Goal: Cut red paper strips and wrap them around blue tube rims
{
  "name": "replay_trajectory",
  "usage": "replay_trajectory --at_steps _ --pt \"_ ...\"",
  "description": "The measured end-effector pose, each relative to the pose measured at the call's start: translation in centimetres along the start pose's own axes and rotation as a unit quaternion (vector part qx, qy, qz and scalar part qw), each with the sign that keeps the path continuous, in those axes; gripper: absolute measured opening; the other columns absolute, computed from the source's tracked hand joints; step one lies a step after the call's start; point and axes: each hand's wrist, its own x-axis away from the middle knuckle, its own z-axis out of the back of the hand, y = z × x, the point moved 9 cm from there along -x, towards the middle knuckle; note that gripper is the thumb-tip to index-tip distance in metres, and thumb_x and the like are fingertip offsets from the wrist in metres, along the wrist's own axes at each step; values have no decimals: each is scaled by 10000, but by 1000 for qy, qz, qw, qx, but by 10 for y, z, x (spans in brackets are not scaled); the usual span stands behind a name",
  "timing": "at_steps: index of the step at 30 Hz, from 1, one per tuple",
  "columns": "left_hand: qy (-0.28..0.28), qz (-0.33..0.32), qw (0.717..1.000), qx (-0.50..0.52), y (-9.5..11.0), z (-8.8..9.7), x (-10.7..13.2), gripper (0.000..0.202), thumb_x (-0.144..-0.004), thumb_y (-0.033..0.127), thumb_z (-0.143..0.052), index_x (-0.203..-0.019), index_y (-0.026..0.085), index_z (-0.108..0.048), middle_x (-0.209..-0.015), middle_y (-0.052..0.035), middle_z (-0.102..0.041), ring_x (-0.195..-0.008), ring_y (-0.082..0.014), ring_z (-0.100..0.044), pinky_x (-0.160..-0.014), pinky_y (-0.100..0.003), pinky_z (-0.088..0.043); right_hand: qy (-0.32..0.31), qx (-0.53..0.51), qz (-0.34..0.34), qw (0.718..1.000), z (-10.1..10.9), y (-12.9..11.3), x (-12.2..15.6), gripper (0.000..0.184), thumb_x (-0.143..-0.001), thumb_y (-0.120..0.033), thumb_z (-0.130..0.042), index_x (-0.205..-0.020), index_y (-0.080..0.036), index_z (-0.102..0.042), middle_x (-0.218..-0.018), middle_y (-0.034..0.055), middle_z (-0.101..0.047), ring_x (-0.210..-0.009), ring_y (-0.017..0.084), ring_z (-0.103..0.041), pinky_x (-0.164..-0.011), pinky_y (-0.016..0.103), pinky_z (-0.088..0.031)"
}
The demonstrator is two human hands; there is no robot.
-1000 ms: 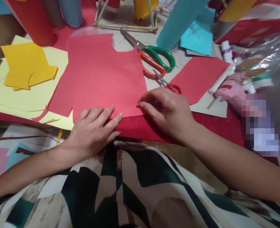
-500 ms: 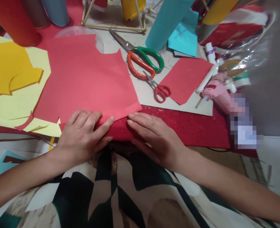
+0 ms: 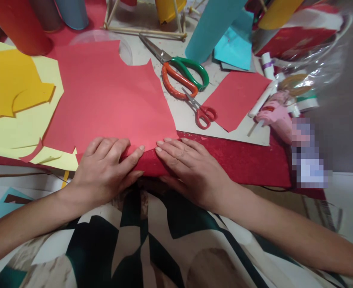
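A large sheet of red paper (image 3: pixel 110 92), with irregular cut edges, lies at the near edge of the table. My left hand (image 3: pixel 104 164) is curled over its near edge, fingertips pressing down and the thumb closer to me. To the right, my right hand (image 3: pixel 191 164) lies with fingers stretched out together on the paper's near right corner, the thumb low by the table edge. The near border of the sheet is partly covered by both hands. Beyond the paper's right side are large scissors (image 3: pixel 184 76) with green and orange handles and small red-handled scissors (image 3: pixel 202 113).
Yellow paper (image 3: pixel 41 136) and orange-yellow cutouts (image 3: pixel 14 82) lie left. On the right are a red paper piece (image 3: pixel 236 100), a pink glue gun (image 3: pixel 274 118) and white markers. A turquoise paper tube (image 3: pixel 214 28) and a stick frame (image 3: pixel 146 32) stand behind.
My right hand has shifted slightly left and forward, its fingers now over the corner where a narrow folded strip showed. My left hand stays almost in place.
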Motion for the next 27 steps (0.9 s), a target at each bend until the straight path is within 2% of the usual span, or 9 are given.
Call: replay_trajectory --at_steps 4,7,10,14,17,19,21,24,27 --pt "18 -10 1000 -23 1 3 3 352 -930 384 -638 -1236 212 -665 -1293 -168 -678 -1128 -349 -645 -967 -536 -496 -2 14 -2 1000 -1 0 0 422 -1005 -336 -535 -1364 -125 -604 -1400 152 -643 -1281 289 -610 -1079 491 -450" --pt "35 -25 998 -54 2 8 7 404 -923 420 -658 -1252 187 -640 -1346 -169 -663 -1150 -335 -648 -1029 -528 -474 7 29 2 1000 -1 -1 -2 421 -995 -360 -555 -1362 -163 -615 -1384 166 -645 -1249 307 -610 -1031 497 -466" --pt "30 -22 997 -70 -3 12 14 441 -915 425 -674 -1280 186 -615 -1389 -177 -637 -1206 -338 -636 -1073 -553 -448 19 42 10 999 0 -4 -6 414 -983 -381 -570 -1326 -162 -646 -1328 188 -658 -1193 335 -617 -973 502 -489" --pt "28 18 996 -86 -20 23 38 561 -916 444 -655 -1409 213 -519 -1471 -184 -561 -1312 -381 -574 -1098 -637 -429 28 40 23 999 2 -5 -8 416 -973 -374 -579 -1306 -137 -657 -1277 207 -664 -1148 358 -621 -933 513 -499" --pt "72 68 990 -103 -31 43 67 636 -932 420 -582 -1497 183 -414 -1498 -184 -510 -1296 -407 -569 -1046 -670 -484 30 36 30 998 3 -6 -7 416 -968 -360 -590 -1310 -131 -652 -1277 214 -657 -1143 361 -617 -914 510 -503" --pt "113 67 987 -97 -28 55 84 539 -919 351 -584 -1429 205 -489 -1398 -147 -600 -1229 -359 -611 -1004 -616 -546 32 35 36 998 3 -7 -6 417 -966 -355 -596 -1309 -124 -651 -1276 219 -653 -1137 367 -616 -907 512 -506" --pt "142 13 987 -73 -14 59 91 393 -894 301 -639 -1279 232 -598 -1204 -93 -724 -1095 -274 -671 -948 -498 -606 34 38 42 998 3 -9 -6 423 -965 -357 -598 -1305 -113 -650 -1266 226 -651 -1125 379 -617 -897 521 -508" --pt "132 -47 989 -47 3 48 81 311 -851 186 -728 -1146 250 -656 -1044 4 -793 -954 -174 -704 -924 -339 -609 34 51 49 997 3 -11 -6 430 -961 -364 -603 -1301 -104 -648 -1252 231 -651 -1101 397 -622 -869 532 -512" --pt "123 -42 989 -67 6 35 60 260 -916 196 -678 -1166 270 -668 -1124 52 -786 -1013 -142 -709 -987 -307 -546 33 69 50 996 3 -13 -8 433 -963 -381 -598 -1300 -113 -645 -1246 225 -652 -1088 400 -625 -857 531 -512"
